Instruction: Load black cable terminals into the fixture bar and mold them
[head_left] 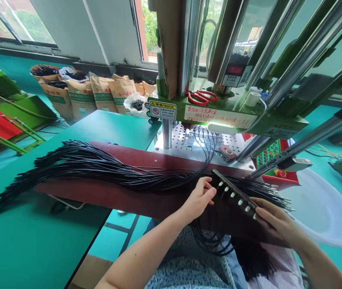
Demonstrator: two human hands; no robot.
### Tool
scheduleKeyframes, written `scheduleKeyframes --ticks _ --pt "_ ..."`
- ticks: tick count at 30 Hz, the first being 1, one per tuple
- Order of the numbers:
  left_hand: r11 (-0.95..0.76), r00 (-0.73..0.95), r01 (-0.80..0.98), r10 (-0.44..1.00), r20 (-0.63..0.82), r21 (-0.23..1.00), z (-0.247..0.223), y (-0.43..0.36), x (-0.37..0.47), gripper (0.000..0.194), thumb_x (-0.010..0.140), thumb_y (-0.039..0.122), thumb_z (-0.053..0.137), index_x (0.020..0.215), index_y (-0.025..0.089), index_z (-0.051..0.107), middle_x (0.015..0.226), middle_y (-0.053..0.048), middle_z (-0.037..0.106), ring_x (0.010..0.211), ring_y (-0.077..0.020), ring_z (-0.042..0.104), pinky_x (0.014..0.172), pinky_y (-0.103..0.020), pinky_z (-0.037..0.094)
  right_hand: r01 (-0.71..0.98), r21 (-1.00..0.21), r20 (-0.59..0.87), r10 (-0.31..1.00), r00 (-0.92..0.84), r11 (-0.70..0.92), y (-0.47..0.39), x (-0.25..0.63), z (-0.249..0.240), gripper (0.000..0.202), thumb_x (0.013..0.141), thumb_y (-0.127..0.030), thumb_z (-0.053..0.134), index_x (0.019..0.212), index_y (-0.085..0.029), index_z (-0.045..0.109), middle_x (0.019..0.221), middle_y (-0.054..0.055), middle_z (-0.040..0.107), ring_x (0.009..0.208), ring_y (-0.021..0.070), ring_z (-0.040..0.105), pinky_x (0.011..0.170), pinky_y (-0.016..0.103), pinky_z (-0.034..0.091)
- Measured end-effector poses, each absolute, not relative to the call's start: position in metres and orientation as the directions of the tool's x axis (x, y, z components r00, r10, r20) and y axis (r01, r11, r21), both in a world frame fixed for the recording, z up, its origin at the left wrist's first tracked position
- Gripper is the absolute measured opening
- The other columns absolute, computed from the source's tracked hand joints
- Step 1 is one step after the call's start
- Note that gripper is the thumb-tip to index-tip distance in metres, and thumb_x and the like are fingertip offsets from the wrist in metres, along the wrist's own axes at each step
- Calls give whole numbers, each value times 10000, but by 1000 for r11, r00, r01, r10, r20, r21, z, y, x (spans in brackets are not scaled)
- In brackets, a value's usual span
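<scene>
My right hand (275,218) grips the near end of a dark narrow mould bar (234,188), which is tilted across the brown board. A row of several small metal connector plugs (232,195) sits along its side. My left hand (199,198) is by the bar's far end, fingers loosely curled and apart, with nothing visible between them. Black cables (211,241) hang in loops below the bar, over my lap. A long bundle of black cables (122,172) lies across the board to the left, and metal-tipped ends (275,192) fan out at the right.
A green press (228,112) stands ahead, with red scissors (202,97) on its ledge and cables in its lower plate (177,140). A control box (269,156) and a white tub (324,208) are at right. Paper sacks (80,98) line the wall; a green table (68,237) is left.
</scene>
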State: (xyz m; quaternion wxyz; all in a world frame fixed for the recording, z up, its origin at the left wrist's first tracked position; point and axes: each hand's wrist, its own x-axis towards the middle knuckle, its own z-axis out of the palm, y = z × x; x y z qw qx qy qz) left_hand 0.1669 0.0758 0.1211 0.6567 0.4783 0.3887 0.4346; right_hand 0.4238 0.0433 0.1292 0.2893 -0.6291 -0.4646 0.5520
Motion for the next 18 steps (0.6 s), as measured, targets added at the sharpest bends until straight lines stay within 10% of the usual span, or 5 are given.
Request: scheduleKeyframes --ticks 3,10,13,18 --pt "-20 307 -54 951 36 998 132 72 157 409 768 264 556 1152 181 442 1050 -76 493 985 -161 482 809 -280 430 440 -825 -451 882 -135 -354 75 438 147 559 707 -539 633 1150 -213 529 490 -79 396 361 46 282 340 167 139" --pt "-177 252 132 958 139 975 144 95 125 162 822 285 464 889 173 561 741 -8 568 672 -122 533 624 -230 401 719 -695 -370 852 -370 11 171 435 174 301 686 -352 635 922 -175 694 636 14 601 531 138 515 469 230 389" --pt "-276 199 312 955 222 909 142 116 114 164 821 270 452 838 180 588 742 -13 589 676 -133 519 616 -237 378 748 -595 -229 830 -508 294 201 419 164 215 632 -218 599 801 -180 726 806 47 629 788 212 564 712 291 434" --pt "-323 158 578 945 286 749 129 142 104 137 790 201 455 806 185 590 803 -34 591 800 -176 507 741 -288 379 757 -549 -189 830 -525 354 221 398 143 225 520 -109 546 651 -194 708 715 24 629 723 200 566 673 276 433"
